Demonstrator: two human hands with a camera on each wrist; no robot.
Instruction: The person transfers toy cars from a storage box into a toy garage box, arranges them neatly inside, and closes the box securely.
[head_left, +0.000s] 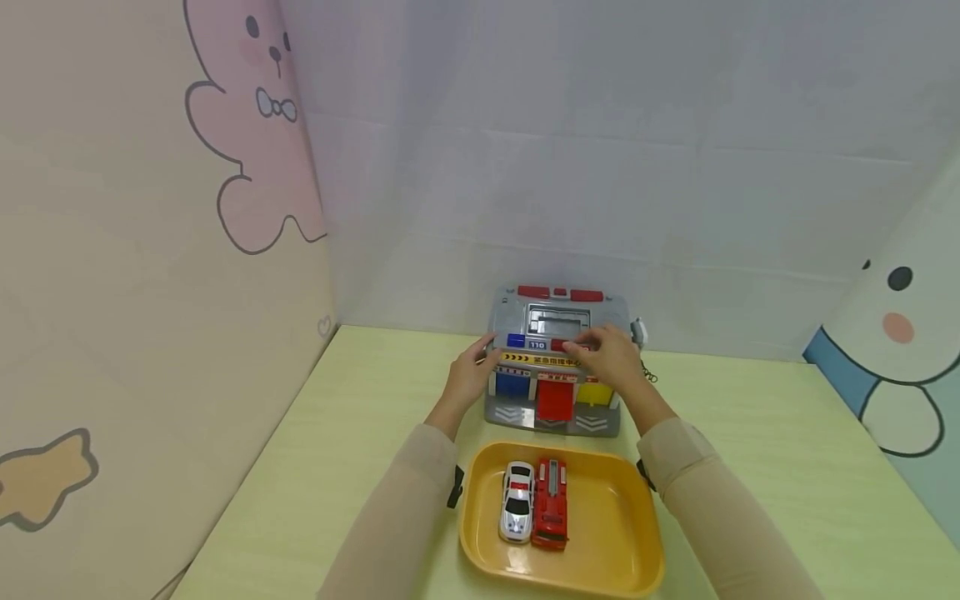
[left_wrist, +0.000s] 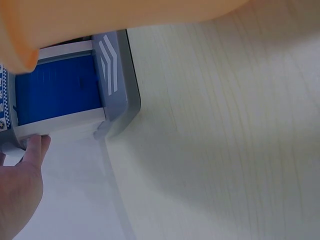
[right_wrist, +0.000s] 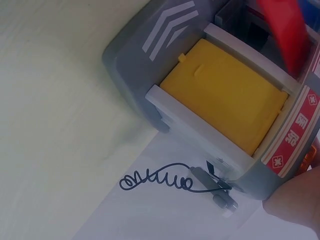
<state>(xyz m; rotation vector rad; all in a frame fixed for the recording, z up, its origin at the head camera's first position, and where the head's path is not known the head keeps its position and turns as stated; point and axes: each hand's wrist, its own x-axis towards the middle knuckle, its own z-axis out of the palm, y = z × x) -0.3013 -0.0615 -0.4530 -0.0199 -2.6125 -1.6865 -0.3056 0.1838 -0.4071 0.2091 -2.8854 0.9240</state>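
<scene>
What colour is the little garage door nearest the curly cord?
Plain yellow; that door shows best in the right wrist view.

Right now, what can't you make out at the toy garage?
Left wrist view: behind the blue door, hidden by it.
Right wrist view: behind the yellow door, hidden by it.
Same view: red door, blurred, cut off by top edge.
Same view: most of the right hand, cut off by right edge.

A long beige left sleeve (head_left: 401,508) and a matching right sleeve (head_left: 712,500) are leaving the left hand (head_left: 467,380) and right hand (head_left: 611,360) bare. A small black fitting (head_left: 455,487) is jutting beside the left sleeve, a dark piece (head_left: 646,475) beside the right.
</scene>
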